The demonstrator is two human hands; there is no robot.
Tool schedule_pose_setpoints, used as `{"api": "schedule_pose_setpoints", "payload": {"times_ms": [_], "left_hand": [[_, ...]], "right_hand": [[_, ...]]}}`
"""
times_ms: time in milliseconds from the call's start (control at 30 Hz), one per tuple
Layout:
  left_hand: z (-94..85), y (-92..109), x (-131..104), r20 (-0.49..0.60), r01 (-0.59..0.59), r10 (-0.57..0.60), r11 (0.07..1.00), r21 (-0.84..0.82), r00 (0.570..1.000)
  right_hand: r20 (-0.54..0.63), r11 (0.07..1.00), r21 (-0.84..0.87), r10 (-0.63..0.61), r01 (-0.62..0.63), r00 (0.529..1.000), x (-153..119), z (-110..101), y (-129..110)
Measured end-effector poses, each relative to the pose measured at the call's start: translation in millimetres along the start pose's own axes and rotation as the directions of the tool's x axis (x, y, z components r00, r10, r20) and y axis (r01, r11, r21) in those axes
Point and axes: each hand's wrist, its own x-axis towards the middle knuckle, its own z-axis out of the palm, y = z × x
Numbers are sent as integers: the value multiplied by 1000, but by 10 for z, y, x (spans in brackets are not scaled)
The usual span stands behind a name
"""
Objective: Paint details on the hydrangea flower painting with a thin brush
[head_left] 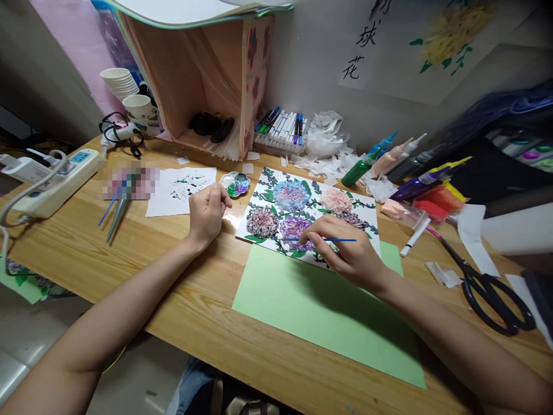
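Note:
A thin blue paintbrush (294, 239) is gripped in my right hand (349, 251), lying almost level over a flower painting (294, 199). Its tip is by the painting's lower left flowers. The white sheet bears blue, pink, purple and black-grey blooms with green leaves. Under its near edge lies a sheet of green paper (319, 305). My left hand (208, 216) rests as a closed fist left of the painting, with nothing seen in it. Just beyond that fist is a small paint palette (235, 183) with green, purple and white paint.
Paint-smeared white paper (173, 199) and more brushes (118, 213) lie left, near a power strip (64, 178). Markers (283, 127) and crumpled tissue (326, 135) stand behind. Paint bottles (363, 167) and black scissors (492, 294) are right.

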Motion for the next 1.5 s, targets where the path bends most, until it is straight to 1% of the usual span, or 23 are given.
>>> {"api": "schedule_pose_setpoints", "payload": {"times_ms": [133,233,300,367,433,500,533,600,633,733,833,900,967,1067,1133,1200,1300,1333,1367,1433,1500], "left_hand": [[-4,-3,21,-18,5,-5,1000,4,1000],[-12,-3,40,-37,18,-17,1000,21,999],[-26,-1,53,-46,32,-31,999,23,998],[-46,3,67,-58,46,-45,999,24,997],[-70,5,80,-68,62,-60,998,26,996],[-92,2,94,-66,85,-83,996,32,994],[-100,-2,101,-60,101,-98,994,38,993],[-111,-15,112,-38,145,-143,988,56,989],[-113,-23,117,-25,172,-170,983,66,985],[-113,-47,128,-1,240,-240,967,90,971],[-119,-70,142,3,260,-262,960,99,965],[-132,-83,157,-10,263,-263,961,89,965],[-146,-95,174,-27,264,-262,961,86,965],[-162,-107,193,-43,247,-244,962,117,969],[-163,-113,199,-47,230,-225,964,136,973],[-160,-116,203,-49,216,-212,967,138,976],[-149,-127,209,-46,205,-201,971,126,979],[-145,-134,211,-48,200,-195,971,128,980],[-141,-143,213,-50,195,-190,972,134,980],[-132,-167,218,-56,190,-184,970,153,981],[-125,-189,223,-66,187,-178,967,173,982]], "right_hand": [[-26,1000,17,2,-1,1000,7,10,11],[-16,1000,15,10,-10,1000,1,10,9],[-20,999,34,21,-21,1000,-4,-23,-2],[-68,995,83,53,-47,996,19,-90,-15],[-147,986,132,117,-98,982,107,-169,-11],[-206,975,164,181,-148,962,282,-217,24],[-214,971,175,200,-164,956,400,-217,55],[-186,967,191,206,-171,961,671,-153,141],[-153,967,193,195,-164,969,809,-92,192],[-67,986,120,121,-113,990,1145,158,344],[34,996,71,61,-63,998,1296,375,443],[73,998,34,40,-43,997,1318,450,468],[51,999,31,36,-38,998,1319,482,477],[16,992,95,79,-80,997,1320,492,485],[9,985,132,114,-114,993,1300,468,478],[-47,973,187,148,-137,988,1229,395,438],[-189,944,305,191,-127,963,982,189,298],[-213,939,323,190,-114,958,865,111,238],[-231,941,326,177,-95,957,736,39,180],[-227,947,315,132,-56,965,470,-68,86],[-205,961,274,75,-16,976,232,-109,39]]}}
